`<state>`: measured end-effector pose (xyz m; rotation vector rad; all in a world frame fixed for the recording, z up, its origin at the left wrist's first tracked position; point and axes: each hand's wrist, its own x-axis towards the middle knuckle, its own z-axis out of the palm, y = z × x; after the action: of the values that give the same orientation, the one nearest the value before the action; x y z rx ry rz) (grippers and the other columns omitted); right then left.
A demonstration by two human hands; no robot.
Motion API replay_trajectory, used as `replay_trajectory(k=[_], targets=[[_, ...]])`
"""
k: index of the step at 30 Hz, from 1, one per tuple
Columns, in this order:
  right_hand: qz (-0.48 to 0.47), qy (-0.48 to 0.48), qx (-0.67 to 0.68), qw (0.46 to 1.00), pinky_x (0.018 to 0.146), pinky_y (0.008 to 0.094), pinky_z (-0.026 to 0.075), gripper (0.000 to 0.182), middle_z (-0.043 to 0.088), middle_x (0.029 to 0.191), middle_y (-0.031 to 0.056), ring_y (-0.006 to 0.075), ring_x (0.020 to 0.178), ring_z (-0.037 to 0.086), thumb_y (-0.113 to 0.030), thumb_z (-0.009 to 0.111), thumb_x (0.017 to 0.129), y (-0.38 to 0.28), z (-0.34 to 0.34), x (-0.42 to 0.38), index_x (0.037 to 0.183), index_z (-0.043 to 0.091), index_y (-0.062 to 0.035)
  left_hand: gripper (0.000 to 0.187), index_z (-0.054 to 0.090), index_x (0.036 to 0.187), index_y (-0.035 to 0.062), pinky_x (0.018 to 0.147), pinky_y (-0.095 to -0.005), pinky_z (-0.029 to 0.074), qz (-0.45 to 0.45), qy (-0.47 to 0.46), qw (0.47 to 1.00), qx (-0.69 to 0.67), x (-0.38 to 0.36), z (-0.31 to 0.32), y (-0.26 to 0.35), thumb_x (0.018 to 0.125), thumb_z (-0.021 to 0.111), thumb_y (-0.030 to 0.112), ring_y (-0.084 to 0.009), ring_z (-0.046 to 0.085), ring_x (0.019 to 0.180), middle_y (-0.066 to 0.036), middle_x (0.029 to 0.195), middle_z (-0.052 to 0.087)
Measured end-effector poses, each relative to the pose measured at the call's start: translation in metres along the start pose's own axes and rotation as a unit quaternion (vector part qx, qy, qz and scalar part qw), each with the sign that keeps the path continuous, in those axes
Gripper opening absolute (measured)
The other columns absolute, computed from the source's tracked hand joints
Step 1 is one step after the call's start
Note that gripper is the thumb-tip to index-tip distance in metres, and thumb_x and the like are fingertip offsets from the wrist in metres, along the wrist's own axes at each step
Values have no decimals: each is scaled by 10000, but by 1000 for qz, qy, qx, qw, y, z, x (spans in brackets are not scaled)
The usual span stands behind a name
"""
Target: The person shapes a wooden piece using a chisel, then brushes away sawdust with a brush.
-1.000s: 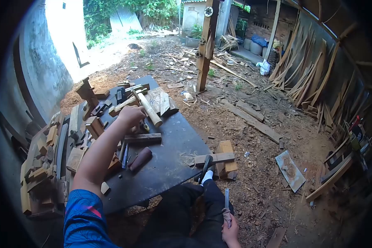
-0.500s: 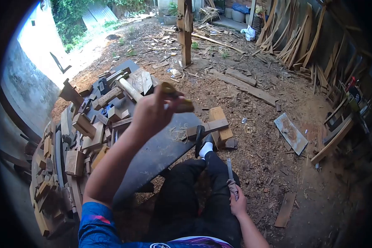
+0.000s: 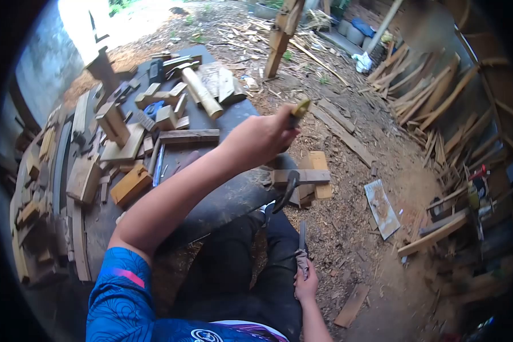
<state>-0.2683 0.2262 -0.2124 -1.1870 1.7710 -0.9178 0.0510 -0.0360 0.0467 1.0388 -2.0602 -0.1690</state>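
Raised over the bench, my left hand (image 3: 263,137) is closed on a small yellow-brown wooden piece (image 3: 300,112), seen nearly edge-on and partly covered by my fingers. Low by my right thigh, my right hand (image 3: 306,280) grips the cloth-wrapped handle (image 3: 302,261) of a narrow, straight metal-bladed tool (image 3: 302,233); its exact kind I cannot make out. The blade points up and away from me. Beyond it, a wooden bar (image 3: 308,176) lies across a lighter wood block (image 3: 321,188), with a dark curved thing (image 3: 288,192) over its near end.
A dark bench (image 3: 222,196) carries wood blocks, a round wooden rod (image 3: 202,94) and a blue pen-like stick (image 3: 158,165). A wooden post (image 3: 281,43) stands ahead. Planks (image 3: 342,128) and a pale board (image 3: 382,208) lie on the shaving-covered ground. Wood strips (image 3: 424,85) lean at right.
The view has turned and tilted. My left hand has moved to the right with the wooden piece, which now shows its narrow edge. My right hand still holds the bladed tool.
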Motion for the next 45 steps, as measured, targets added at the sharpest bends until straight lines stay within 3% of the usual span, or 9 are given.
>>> replay_trajectory(k=[2, 5, 8, 14, 21, 27, 36, 41, 45], targets=[[1, -9, -6, 1000, 510, 238, 454, 421, 614, 771, 13, 71, 552, 534, -95, 594, 1028, 0, 5, 4, 1442, 534, -51, 342, 425, 1238, 67, 618, -461, 596, -20, -3, 1000, -1, -3, -1, -6, 1011, 653, 182, -375, 751, 776, -154, 956, 767], [0, -5, 18, 1000, 506, 232, 449, 419, 614, 770, 21, 70, 550, 532, -92, 590, 1029, 4, 4, 3, 1441, 530, -44, 311, 440, 1226, 58, 669, -467, 587, 60, 29, 997, -35, -1, 3, -19, 1015, 639, 168, -392, 742, 821, -155, 971, 767], [-6, 14, 4, 1000, 504, 234, 452, 423, 616, 775, 27, 72, 551, 533, -86, 584, 1030, 11, 0, 3, 1446, 520, -35, 345, 447, 1259, 67, 691, -515, 541, 97, 50, 978, -179, -3, 18, -28, 1009, 652, 189, -441, 707, 860, -206, 896, 717], [-3, 4, 14, 1000, 507, 240, 455, 433, 615, 766, 25, 76, 549, 540, -57, 576, 1024, -5, 8, -1, 1453, 519, -39, 374, 439, 1280, 40, 736, -514, 534, 47, -66, 973, -217, -6, -12, 0, 1002, 656, 164, -451, 696, 904, -213, 894, 721], [11, 4, -3, 1000, 507, 248, 456, 419, 621, 763, 16, 77, 550, 546, -47, 581, 1018, -4, 3, 1, 1435, 549, -59, 304, 434, 1277, 30, 795, -447, 595, 37, -74, 986, -145, -36, -36, 4, 1027, 590, 103, -387, 750, 928, -178, 980, 760], [7, 10, -4, 1000, 505, 253, 452, 399, 618, 752, 10, 76, 545, 546, -62, 586, 1017, -12, 2, -1, 1416, 569, -70, 311, 452, 1290, 24, 791, -411, 613, -34, -14, 991, -126, -53, -61, 30, 1030, 604, 98, -337, 770, 950, -172, 1016, 760], [7, 2, 33, 999, 499, 244, 467, 385, 608, 787, 6, 79, 561, 555, -57, 581, 1019, 18, 1, 7, 1402, 546, -57, 332, 466, 1252, 75, 650, -455, 604, -3, 60, 997, 48, -30, -12, -12, 977, 652, 68, -393, 749, 839, -166, 946, 751], [18, 5, 23, 1000, 504, 247, 478, 388, 622, 805, 11, 81, 572, 572, -66, 597, 1015, 21, 1, 10, 1401, 554, -69, 301, 497, 1226, 74, 573, -466, 554, 31, 13, 996, 78, -51, -1, 33, 976, 663, 102, -386, 717, 741, -161, 864, 701], [8, 25, 25, 999, 560, 325, 532, 392, 681, 736, 59, 152, 578, 665, -118, 631, 981, 20, 4, 10, 1372, 607, -90, 337, 511, 1214, 71, 618, -459, 569, 40, 4, 998, 44, -69, -6, 61, 911, 647, 14, -388, 716, 782, -168, 900, 697]])
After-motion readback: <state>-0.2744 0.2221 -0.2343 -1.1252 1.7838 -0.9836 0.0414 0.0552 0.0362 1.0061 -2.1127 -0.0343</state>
